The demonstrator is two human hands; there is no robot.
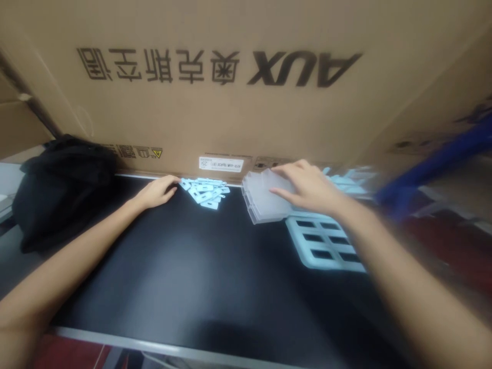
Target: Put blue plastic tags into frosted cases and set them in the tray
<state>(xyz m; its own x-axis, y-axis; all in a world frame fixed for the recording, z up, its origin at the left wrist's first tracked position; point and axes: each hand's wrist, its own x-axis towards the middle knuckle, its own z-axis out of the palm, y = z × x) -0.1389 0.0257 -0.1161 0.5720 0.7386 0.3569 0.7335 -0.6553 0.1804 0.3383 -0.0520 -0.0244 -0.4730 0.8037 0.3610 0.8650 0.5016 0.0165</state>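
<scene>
While a black bag (65, 189) sits slumped at the far left, the dark desk (184, 277) stretches away from it to the right, with a pale strip along its near edge. Behind the desk rises a big carton (238, 113), whose AUX lettering reads upside down; low on its face is a white label (221, 164).

Right of the bag, the left hand (157, 192) lies near the back of the desk, palm down. Its fingers are loosely bent, with a small gap between them and the thumb, and their tips reach the left end of a pile of tags (203, 191). These are light blue, flat and slotted, overlapping at many angles.

Next comes a clear case (265, 197), well apart from the pile and tilted. The right hand (307, 187) holds it from the right, fingers at the far edge and thumb across the face; whether it touches the desk I cannot tell.

Partly under the right forearm lies a blue tray (326, 239) with rectangular openings. Beyond the right wrist are more blue pieces (346, 182), blurred. Farthest right, a blue bar (434, 168) slants above a reddish floor (453, 256).
</scene>
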